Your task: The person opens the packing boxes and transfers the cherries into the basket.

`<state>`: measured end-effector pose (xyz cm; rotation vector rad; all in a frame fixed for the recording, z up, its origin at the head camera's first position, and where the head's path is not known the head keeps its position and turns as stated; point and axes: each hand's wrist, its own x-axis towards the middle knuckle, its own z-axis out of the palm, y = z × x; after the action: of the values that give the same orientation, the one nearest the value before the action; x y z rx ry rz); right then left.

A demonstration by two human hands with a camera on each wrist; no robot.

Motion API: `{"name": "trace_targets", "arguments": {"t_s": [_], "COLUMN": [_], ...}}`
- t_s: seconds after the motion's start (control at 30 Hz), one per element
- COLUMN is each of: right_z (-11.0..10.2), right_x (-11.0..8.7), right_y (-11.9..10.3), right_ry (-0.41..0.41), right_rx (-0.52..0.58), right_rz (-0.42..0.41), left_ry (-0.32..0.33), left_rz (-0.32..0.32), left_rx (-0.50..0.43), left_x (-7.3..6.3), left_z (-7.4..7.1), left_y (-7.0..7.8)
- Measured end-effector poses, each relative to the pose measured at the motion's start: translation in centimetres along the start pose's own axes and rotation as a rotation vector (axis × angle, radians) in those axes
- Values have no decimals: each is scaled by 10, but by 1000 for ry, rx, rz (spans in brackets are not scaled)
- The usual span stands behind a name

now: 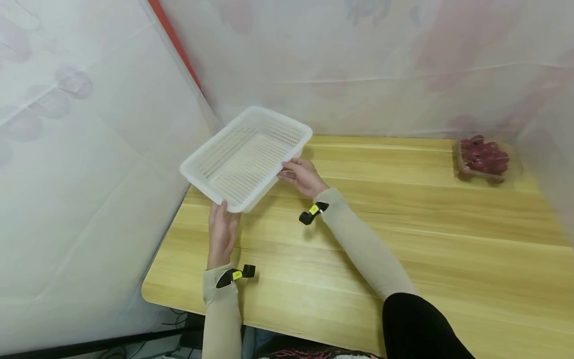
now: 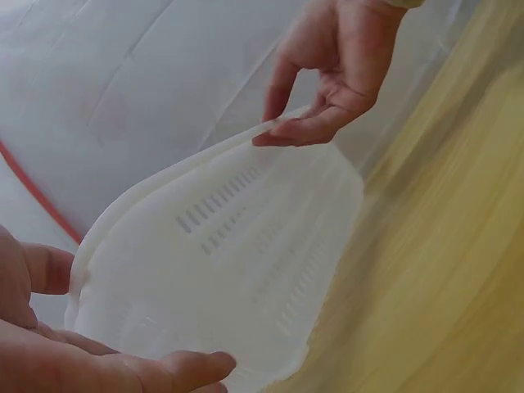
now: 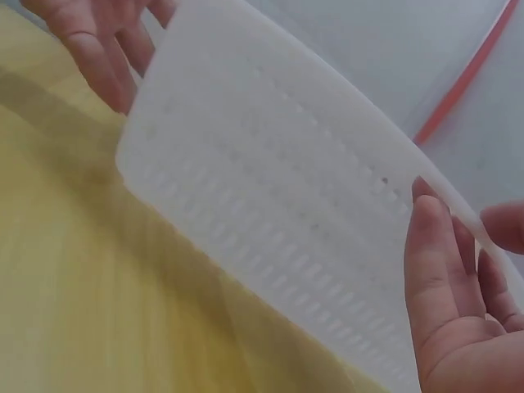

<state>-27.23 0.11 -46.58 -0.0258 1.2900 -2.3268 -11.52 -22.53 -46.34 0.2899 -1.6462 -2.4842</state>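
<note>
A white perforated plastic basket (image 1: 251,159) is held tilted over the table's left part, its inside facing me in the head view. My left hand (image 1: 221,232) grips its near left corner, thumb over the rim and fingers underneath. On the right long side, my right hand (image 1: 305,177) pinches the rim between thumb and fingers. Seen from the left wrist, the slotted side wall (image 2: 221,213) faces the camera, with the right hand (image 2: 344,74) at the far rim. In the right wrist view the basket's underside (image 3: 270,188) shows, its lower edge above the wood.
A clear plastic box of dark red grapes (image 1: 484,157) stands at the table's back right. The wooden table (image 1: 403,209) meets pale printed sheets (image 1: 358,65) behind and at the sides. Cables (image 1: 177,319) hang below the left front edge.
</note>
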Motion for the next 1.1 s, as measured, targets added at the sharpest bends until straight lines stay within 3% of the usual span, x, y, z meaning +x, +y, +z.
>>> {"name": "trace_targets", "arguments": {"t_s": [0.2, 0.47, 0.6, 0.73, 0.87, 0.97, 1.03, 1.1], "right_z": [-32, -54, -59, -59, -51, -47, -49, -56], "right_x": [-53, -117, -141, -151, -146, -143, -145, -149], "right_y": [-2, 1, 3, 5, 9, 12, 10, 5], "right_ry": [-4, 65, 93, 72, -25, -81, -90, -67], "right_rx": [60, 55, 68, 83, 71, 44, 16, -13], "right_rz": [-80, -126, -143, -176, -148, -93, -63, -45], "left_ry": [-119, -258, -303, -335, -282, -138, -14, 98], "left_rz": [-56, -79, -78, -74, -57, -6, 92, 239], "left_rx": [132, 195, 261, 291, 303, 379, 422, 432], "left_x": [-8, -25, -37, -44, -53, -61, -67, -73], "left_z": [15, 28, 31, 31, 20, 13, 15, 21], "left_y": [-3, -12, -16, -15, -7, 2, 8, 13]}}
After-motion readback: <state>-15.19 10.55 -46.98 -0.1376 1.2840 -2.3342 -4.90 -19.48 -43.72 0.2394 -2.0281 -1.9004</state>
